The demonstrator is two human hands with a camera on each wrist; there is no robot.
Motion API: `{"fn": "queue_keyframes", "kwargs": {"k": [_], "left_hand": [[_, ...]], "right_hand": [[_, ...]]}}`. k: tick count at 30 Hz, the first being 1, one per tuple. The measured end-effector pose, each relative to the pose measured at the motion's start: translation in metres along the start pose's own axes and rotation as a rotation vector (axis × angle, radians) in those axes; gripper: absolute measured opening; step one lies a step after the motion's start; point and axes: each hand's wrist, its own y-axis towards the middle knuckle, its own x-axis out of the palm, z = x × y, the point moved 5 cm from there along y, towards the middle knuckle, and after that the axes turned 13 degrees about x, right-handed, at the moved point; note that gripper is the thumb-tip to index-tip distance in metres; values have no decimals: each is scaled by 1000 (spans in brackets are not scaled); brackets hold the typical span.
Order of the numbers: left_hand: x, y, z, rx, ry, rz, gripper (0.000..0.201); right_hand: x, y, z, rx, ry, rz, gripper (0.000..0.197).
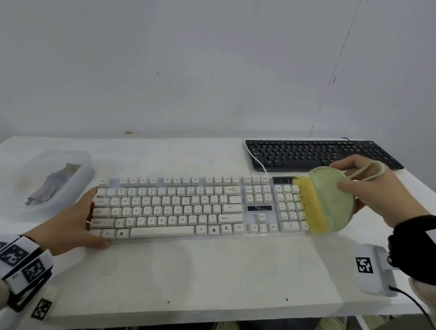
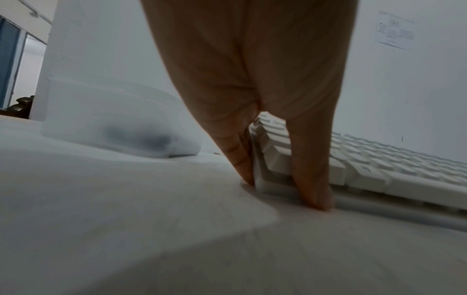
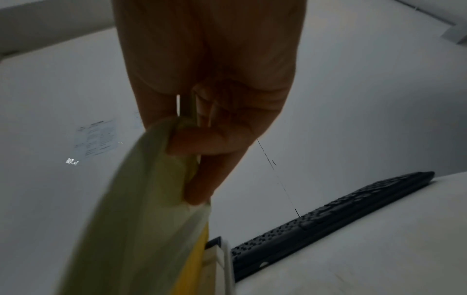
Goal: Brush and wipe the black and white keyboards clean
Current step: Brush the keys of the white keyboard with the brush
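A white table [image 1: 205,278] stands against a plain pale wall [image 1: 192,61] bearing what may be a thin crack [image 1: 335,70].

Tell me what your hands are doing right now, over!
Left hand braces white keyboard's left end. Right hand grips brush, bristles at its number pad. Black keyboard lies behind, nothing blocking the keys.

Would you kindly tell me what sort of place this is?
Probably a plain workroom or recording setup, not a lived-in office: a white table pushed against a pale wall, a printed notice stuck on that wall, and a white block bearing a coded marker tag.
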Motion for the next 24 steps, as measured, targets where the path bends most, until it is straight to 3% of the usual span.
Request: {"fn": "queue_keyframes", "kwargs": {"k": [7, 13, 19, 24], "left_hand": [[1, 0, 2, -10, -8, 1, 107], [2, -1, 4, -8, -11, -2, 108], [1, 0, 1, -5, 5, -13, 111], [1, 0, 1, 0, 9, -16, 111]], "right_hand": [[-3, 2, -16, -33, 50, 86, 35], [2, -8, -8, 45, -112, -59, 26], [-2, -5, -22, -23, 5, 96, 34], [7, -19, -12, 20, -75, 47, 31]]}}
